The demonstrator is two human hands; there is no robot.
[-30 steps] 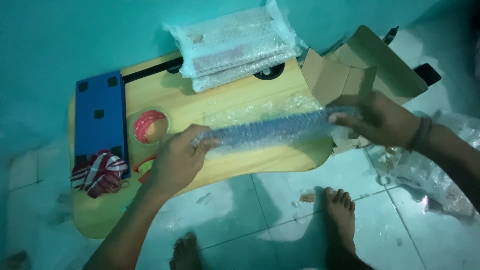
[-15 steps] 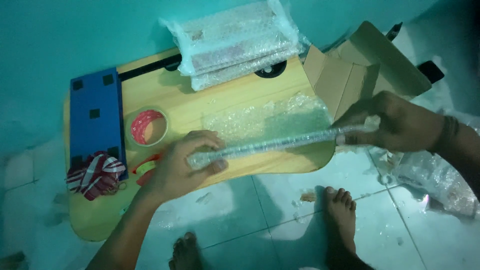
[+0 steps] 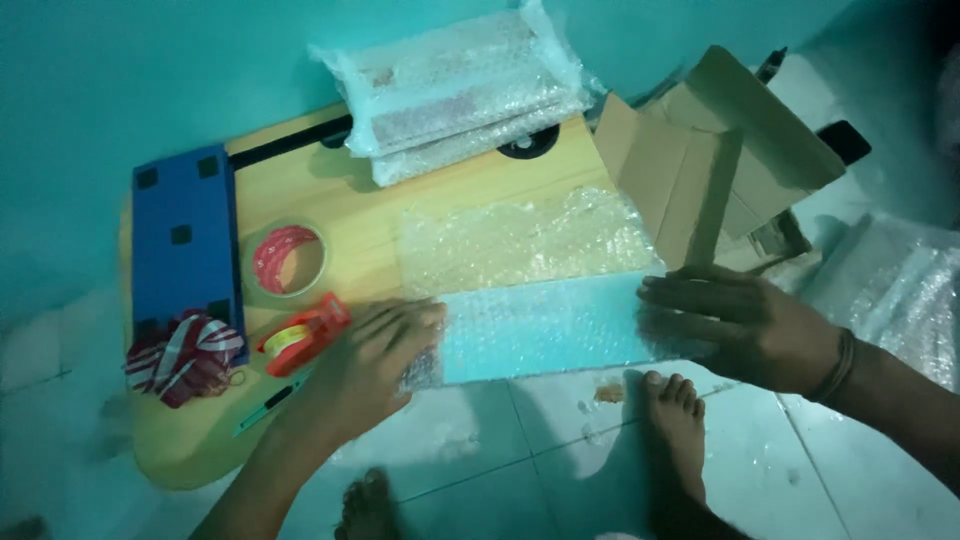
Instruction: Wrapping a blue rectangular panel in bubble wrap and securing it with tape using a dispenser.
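Note:
A flat item wrapped in bubble wrap (image 3: pixel 545 325) lies at the near edge of a low wooden table (image 3: pixel 350 210), on a sheet of bubble wrap (image 3: pixel 520 235). My left hand (image 3: pixel 375 365) presses on its left end, fingers spread over the wrap. At the right end my right hand (image 3: pixel 745 325) lies flat on it, a band on the wrist. My bare feet (image 3: pixel 675 430) rest on the white tiled floor below.
Wrapped packages (image 3: pixel 460 90) are stacked at the table's far edge. A roll of red tape (image 3: pixel 287 260), an orange tape dispenser (image 3: pixel 305 332), a blue board (image 3: pixel 185 235) and a striped cloth (image 3: pixel 185 352) sit at the left. An open cardboard box (image 3: pixel 710 160) stands at the right.
The wrapped item has turned from on edge to lying flat. Both hands moved from gripping its ends to pressing down on top of it.

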